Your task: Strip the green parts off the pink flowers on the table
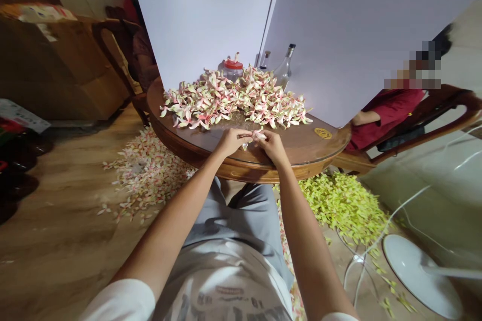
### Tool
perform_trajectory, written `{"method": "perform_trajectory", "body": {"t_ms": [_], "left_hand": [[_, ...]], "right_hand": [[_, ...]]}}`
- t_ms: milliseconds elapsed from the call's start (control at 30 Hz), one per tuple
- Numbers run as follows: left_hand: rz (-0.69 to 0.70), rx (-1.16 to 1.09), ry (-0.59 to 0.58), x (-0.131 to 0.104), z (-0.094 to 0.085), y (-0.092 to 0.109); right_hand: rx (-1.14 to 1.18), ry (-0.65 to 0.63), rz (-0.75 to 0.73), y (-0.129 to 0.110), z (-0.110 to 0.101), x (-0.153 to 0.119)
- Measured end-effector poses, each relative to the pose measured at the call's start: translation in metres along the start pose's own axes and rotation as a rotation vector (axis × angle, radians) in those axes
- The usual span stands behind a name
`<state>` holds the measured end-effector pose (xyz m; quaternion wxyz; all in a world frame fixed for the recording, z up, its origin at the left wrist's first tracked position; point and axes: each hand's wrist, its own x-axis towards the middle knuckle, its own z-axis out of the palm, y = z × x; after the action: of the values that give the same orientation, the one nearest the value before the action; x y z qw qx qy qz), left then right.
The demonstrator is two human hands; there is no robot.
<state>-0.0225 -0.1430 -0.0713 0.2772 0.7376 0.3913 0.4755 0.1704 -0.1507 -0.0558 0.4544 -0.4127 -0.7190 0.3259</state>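
A heap of pink and cream artificial-looking flowers covers the back of the round wooden table. Near the table's front edge, my left hand and my right hand meet in front of the heap. Between them is a small pink and white flower, pinched by the fingertips of both hands. A pale petal shows just below the fingers. The finest detail of the grip is too small to make out.
Behind the heap stand a red-lidded jar and a glass bottle against white panels. Pink flowers and yellow-green pieces lie on the floor. A person in a red sleeve sits at the right, near cables and a round white base.
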Motion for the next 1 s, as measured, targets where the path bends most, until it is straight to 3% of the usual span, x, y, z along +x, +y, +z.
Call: {"method": "perform_trajectory", "body": {"t_ms": [500, 700, 800, 1000], "left_hand": [[-0.003, 0.010, 0.009, 0.001, -0.001, 0.001], [-0.010, 0.043, 0.070, -0.001, 0.000, 0.008], [-0.052, 0.059, 0.195, 0.000, 0.001, 0.004], [-0.218, 0.087, 0.592, 0.006, -0.004, -0.017]], "right_hand": [[0.048, 0.009, -0.004, -0.004, 0.002, -0.002], [0.006, -0.004, -0.018, 0.000, 0.002, -0.002], [-0.008, 0.046, -0.021, 0.002, 0.002, -0.003], [0.033, 0.268, 0.000, 0.009, -0.003, -0.002]]}}
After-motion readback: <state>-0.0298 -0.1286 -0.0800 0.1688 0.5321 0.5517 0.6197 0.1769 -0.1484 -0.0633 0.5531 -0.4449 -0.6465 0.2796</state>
